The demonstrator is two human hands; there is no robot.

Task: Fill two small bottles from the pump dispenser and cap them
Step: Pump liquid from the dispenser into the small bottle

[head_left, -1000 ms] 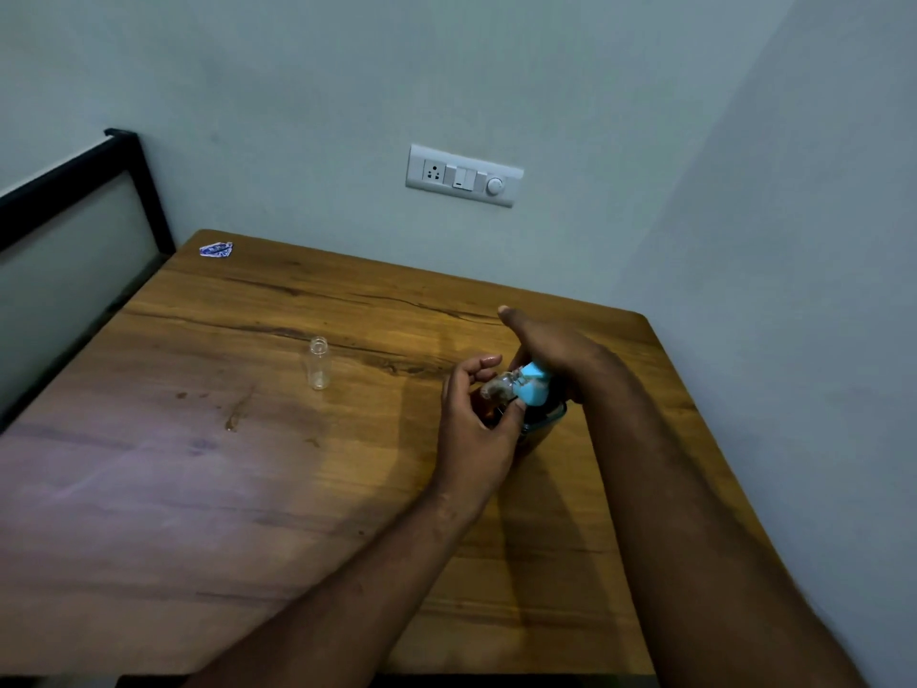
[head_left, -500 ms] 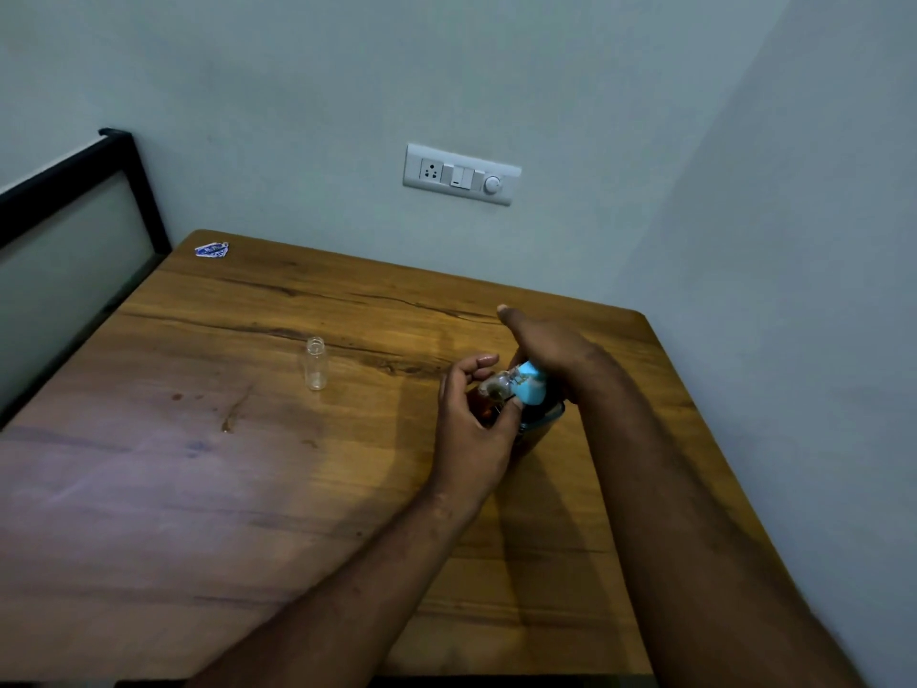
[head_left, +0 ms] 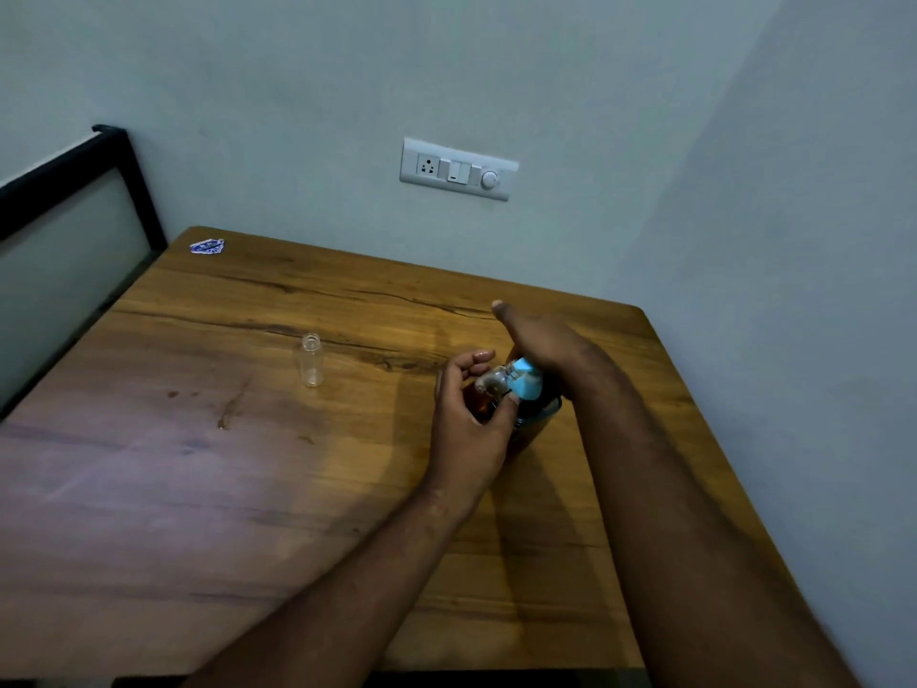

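Note:
A pump dispenser with a light blue head (head_left: pixel 527 382) stands on the wooden table (head_left: pixel 248 464), right of centre. My right hand (head_left: pixel 546 340) lies flat on top of the pump head, palm down. My left hand (head_left: pixel 466 414) holds a small clear bottle (head_left: pixel 489 384) tilted with its mouth at the blue nozzle. The dispenser's dark body is mostly hidden behind my hands. A second small clear bottle (head_left: pixel 311 360) stands upright and uncapped on the table, well to the left of my hands.
A blue sticker (head_left: pixel 207 246) lies at the table's far left corner. A switch plate (head_left: pixel 459 168) is on the back wall. A black-framed panel (head_left: pixel 74 201) borders the left side, and a wall runs close along the right edge.

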